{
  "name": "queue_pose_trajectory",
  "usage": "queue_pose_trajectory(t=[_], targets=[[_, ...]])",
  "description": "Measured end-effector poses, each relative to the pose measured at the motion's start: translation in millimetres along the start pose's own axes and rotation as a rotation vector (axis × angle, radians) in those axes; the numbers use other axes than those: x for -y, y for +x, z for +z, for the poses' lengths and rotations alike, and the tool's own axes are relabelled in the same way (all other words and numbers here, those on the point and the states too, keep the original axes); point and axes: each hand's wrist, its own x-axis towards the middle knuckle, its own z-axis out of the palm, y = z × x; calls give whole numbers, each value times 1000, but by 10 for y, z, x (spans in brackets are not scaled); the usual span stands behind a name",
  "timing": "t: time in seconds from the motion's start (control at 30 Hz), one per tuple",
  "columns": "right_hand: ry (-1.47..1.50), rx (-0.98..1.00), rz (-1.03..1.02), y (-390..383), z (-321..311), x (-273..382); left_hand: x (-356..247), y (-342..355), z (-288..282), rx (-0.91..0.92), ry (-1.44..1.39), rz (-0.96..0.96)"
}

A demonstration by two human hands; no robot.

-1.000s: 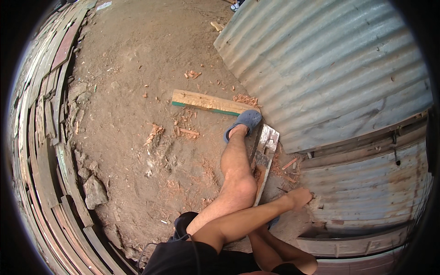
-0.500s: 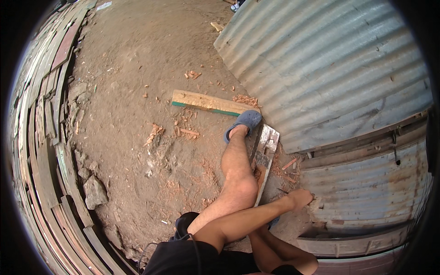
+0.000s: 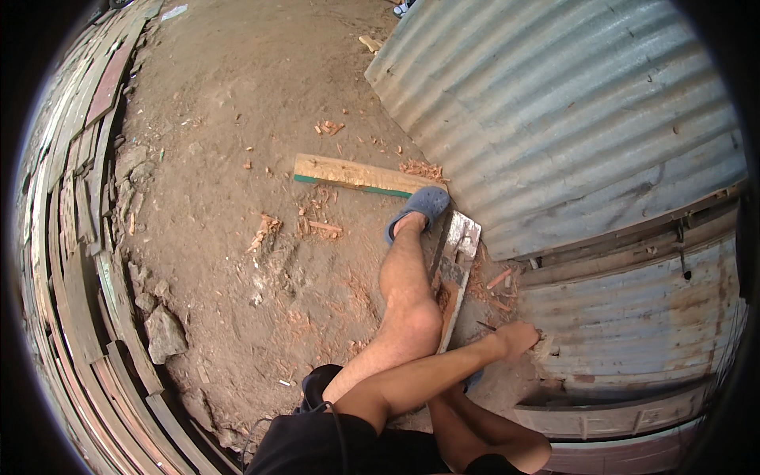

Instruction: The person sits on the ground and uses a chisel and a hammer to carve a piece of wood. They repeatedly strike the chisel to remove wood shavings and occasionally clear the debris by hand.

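Bare dirt ground [image 3: 222, 103], outdoors, w/ stacked boards [image 3: 79, 293] down the L edge and a corrugated metal sheet [image 3: 570, 119] filling upper R; rusty lower panel [image 3: 625, 324] below that. L hand [image 3: 518, 342] is out on the R side, just beside the lower panel's edge, L forearm [image 3: 443, 370] crossing over in front of the body. Fingers look curled in; a thin dark pointed piece [image 3: 486, 325] shows just L of the wrist, but hand is small & blurry, so can't tell if it's gripped or just lying there. R hand out of sight, prob. behind the L forearm; only R forearm [image 3: 491, 427] shows, bent under it, so its state can't be told. Key relation: long narrow wooden piece [image 3: 462, 234] w/ whitish far end lies L of and farther out than the L hand, btwn the bare lower leg [image 3: 400, 261] and the sheet. Long axis runs away from the person, far end leaning a bit R; near end is close to the L forearm, partly hidden by the knee. Of what's visible, L hand is nearer to it, w/ a gap. Beyond it, a yellowish timber [image 3: 348, 169] w/ green lower edge lies roughly crosswise, R end meeting the blue clog [image 3: 431, 203]; contact underneath unclear. Reddish wood shavings [image 3: 423, 169] by that end, more scattered around the leg.
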Motion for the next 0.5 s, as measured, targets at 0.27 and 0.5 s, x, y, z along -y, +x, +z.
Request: queue_pose_trajectory(t=[0.27,0.5], targets=[[-106,-30,9,42,312,-605,-160,47,-19,-67,-53,19],[114,-13,245,14,338,-181,-29,-38,-6,-6,-13,-20]])
